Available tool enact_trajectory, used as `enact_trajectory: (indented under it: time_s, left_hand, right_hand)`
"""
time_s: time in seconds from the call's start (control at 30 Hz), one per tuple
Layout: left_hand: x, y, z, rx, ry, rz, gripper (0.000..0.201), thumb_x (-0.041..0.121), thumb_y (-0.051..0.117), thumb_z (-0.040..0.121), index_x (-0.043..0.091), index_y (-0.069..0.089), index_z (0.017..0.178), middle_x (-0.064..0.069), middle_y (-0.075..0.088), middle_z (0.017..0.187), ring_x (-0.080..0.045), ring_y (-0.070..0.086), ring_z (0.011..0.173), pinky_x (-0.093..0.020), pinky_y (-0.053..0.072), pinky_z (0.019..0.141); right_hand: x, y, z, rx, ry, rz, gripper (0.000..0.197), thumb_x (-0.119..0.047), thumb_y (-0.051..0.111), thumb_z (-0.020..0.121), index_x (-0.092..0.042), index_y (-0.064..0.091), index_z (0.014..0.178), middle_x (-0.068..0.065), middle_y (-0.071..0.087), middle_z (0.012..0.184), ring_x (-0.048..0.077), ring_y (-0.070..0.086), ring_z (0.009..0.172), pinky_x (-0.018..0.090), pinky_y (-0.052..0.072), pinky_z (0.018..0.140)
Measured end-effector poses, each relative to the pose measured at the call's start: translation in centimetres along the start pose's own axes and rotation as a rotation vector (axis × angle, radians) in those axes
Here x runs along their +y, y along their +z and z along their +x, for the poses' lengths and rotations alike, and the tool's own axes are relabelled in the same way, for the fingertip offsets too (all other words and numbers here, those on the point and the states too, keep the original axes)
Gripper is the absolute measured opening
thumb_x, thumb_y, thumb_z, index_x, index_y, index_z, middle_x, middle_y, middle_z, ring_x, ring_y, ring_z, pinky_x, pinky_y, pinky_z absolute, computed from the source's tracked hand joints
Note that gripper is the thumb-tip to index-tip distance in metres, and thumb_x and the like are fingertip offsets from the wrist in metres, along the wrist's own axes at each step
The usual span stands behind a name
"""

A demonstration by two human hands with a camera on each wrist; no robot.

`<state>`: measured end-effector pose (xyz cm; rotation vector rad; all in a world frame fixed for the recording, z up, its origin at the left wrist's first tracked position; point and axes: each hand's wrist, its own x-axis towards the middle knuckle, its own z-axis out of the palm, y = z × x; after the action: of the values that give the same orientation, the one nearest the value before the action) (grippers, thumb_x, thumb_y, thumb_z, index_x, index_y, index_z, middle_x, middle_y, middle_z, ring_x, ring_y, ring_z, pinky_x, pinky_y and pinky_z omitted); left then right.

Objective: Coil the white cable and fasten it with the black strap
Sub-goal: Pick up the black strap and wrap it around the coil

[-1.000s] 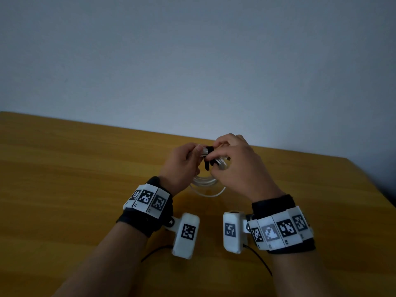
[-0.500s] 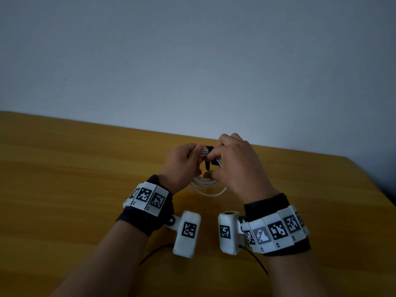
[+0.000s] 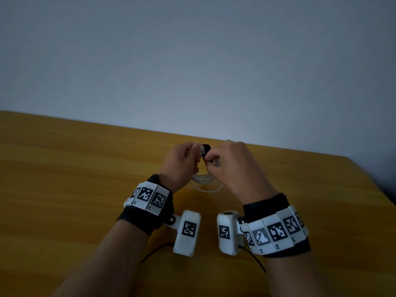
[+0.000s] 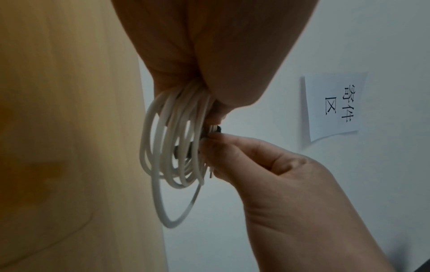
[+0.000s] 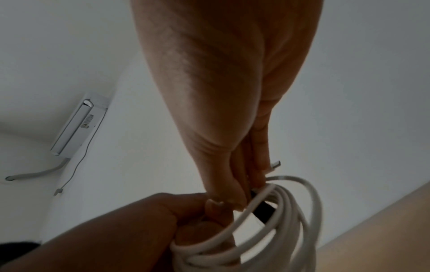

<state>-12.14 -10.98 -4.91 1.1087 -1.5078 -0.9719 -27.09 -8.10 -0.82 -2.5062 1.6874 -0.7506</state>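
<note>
The white cable (image 3: pixel 203 181) is wound into a bundle of several loops that you hold up off the wooden table (image 3: pixel 64 189), between your two hands and toward the far edge. From your head camera only the top of the bundle and the lowest arcs show; the middle sits behind your fingers. The coil hangs roughly upright, its loops standing on edge with the long way running down from your grip toward the tabletop, and one slacker loop (image 4: pixel 177 206) droops below the rest.

The black strap (image 3: pixel 206 149) crosses the gathered strands at the top of the coil, lying across the run of the cable. How far round it goes is hard to make out: your right wrist camera shows only a short dark piece (image 5: pixel 264 211) among the strands, and whether its end is fastened cannot be told. A small metal plug tip (image 5: pixel 275 164) pokes out past your right fingers.

Your left hand (image 3: pixel 181 162) is curled round the bunched strands just beside the strap. Your right hand (image 3: pixel 232 166) pinches at the strap with thumb and fingertip, seemingly catching the strands under it too.

On the wall behind are a paper sign (image 4: pixel 335 106) and an air conditioner (image 5: pixel 79 125).
</note>
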Motion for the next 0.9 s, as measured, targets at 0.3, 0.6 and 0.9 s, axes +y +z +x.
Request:
enact_trajectory:
  time_s: [0.3,0.6,0.9]
  left_hand:
    - [-0.46,-0.04,0.14,0.014,0.056,0.171,0.039,0.025,0.042,0.104,0.008,0.053,0.071,-0.003,0.050,0.061,-0.019,0.043,0.055,-0.035,0.035,0.056]
    - [-0.46,-0.01,0.05,-0.018,-0.002,0.077,0.032,0.028,0.043,0.104,0.007,0.065,0.093,-0.009,0.069,0.083,-0.016,0.070,0.078,-0.041,0.059,0.076]
    - [-0.69,-0.04,0.04,-0.011,0.009,0.150,0.036,0.039,0.043,0.099,0.011,0.066,0.098,-0.006,0.072,0.087,-0.022,0.071,0.082,-0.053,0.057,0.079]
  right_hand:
    - [0.15,0.12,-0.03,0.008,-0.009,0.083,0.012,-0.017,0.066,0.098,-0.019,0.077,0.102,-0.003,0.072,0.095,0.009,0.066,0.087,0.030,0.058,0.080]
    - [0.10,-0.13,-0.13,0.018,0.000,0.188,0.012,-0.013,0.066,0.097,-0.016,0.077,0.102,0.000,0.078,0.095,0.008,0.073,0.085,0.030,0.062,0.078]
    - [0.30,-0.24,-0.23,-0.014,0.072,0.256,0.009,-0.017,0.064,0.100,-0.020,0.071,0.105,-0.004,0.074,0.104,0.005,0.071,0.085,0.013,0.053,0.070]
